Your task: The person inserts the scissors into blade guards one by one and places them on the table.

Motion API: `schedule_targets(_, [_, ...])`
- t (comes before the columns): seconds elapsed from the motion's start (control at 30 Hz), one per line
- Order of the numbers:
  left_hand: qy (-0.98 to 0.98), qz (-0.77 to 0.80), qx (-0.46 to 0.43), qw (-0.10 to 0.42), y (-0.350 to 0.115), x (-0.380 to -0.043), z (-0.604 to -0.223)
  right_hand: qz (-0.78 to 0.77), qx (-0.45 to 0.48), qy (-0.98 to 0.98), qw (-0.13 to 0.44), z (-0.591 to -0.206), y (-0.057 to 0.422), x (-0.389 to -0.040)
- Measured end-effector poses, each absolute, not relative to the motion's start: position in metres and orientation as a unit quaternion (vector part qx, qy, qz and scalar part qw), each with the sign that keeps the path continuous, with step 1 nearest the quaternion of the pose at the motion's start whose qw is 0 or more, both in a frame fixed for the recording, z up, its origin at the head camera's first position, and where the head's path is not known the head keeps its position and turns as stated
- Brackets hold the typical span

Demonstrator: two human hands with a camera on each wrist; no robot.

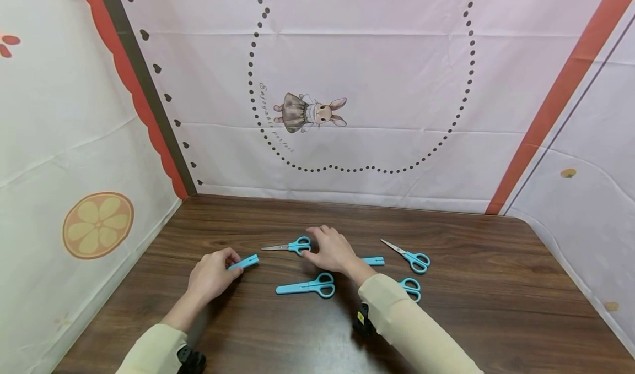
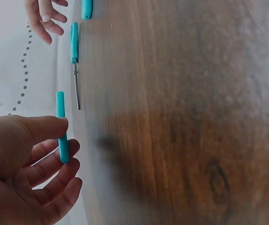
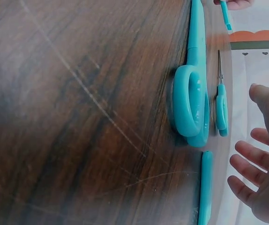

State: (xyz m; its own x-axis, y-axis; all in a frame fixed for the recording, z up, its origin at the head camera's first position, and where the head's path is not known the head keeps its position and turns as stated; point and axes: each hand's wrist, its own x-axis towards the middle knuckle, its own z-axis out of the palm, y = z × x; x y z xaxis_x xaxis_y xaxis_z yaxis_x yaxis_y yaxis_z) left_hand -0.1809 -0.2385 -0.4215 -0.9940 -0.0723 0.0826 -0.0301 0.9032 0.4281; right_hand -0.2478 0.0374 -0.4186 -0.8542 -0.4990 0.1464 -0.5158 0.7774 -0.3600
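Observation:
My left hand (image 1: 212,275) pinches a blue scissors cover (image 1: 246,262) between thumb and fingers; the left wrist view shows this blade cover (image 2: 61,126) held slightly off the table. My right hand (image 1: 333,251) is beside the handles of uncovered blue scissors (image 1: 299,245), whose blades point left. In the right wrist view the right hand (image 3: 261,164) has its fingers spread, and a gap shows between them and those scissors (image 3: 222,110). Covered scissors (image 1: 305,287) lie nearer me, between the two hands.
Right of the right hand lie a second blade cover (image 1: 373,261) and another uncovered pair of scissors (image 1: 407,255). More blue scissor handles (image 1: 410,289) show beside the right sleeve, which hides the rest. A printed cloth (image 1: 367,87) stands behind the wooden table (image 1: 476,308).

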Motion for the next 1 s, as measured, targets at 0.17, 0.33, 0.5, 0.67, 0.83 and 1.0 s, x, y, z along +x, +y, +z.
schedule_targets(0.17, [-0.972, -0.225, 0.026, 0.062, -0.241, -0.18, -0.419, 0.193, 0.264, -0.945, 0.017, -0.418, 0.035, -0.249])
schedule_targets(0.33, [-0.97, -0.229, 0.025, 0.072, -0.244, -0.179, -0.416, 0.181, 0.255, -0.95, 0.014, -0.419, 0.033, -0.25])
schedule_targets(0.5, [-0.971, -0.227, 0.022, 0.074, -0.244, -0.177, -0.415, 0.184, 0.253, -0.95, 0.007, -0.421, 0.032, -0.25])
schedule_targets(0.67, [-0.971, -0.228, 0.017, 0.067, -0.242, -0.175, -0.413, 0.188, 0.259, -0.947, 0.007, -0.422, 0.029, -0.25])
schedule_targets(0.83, [-0.971, -0.228, 0.011, 0.068, -0.24, -0.174, -0.411, 0.181, 0.254, -0.95, 0.004, -0.423, 0.027, -0.25])
schedule_targets(1.0, [-0.972, -0.224, 0.008, 0.073, -0.239, -0.174, -0.408, 0.172, 0.247, -0.953, -0.002, -0.425, 0.023, -0.251])
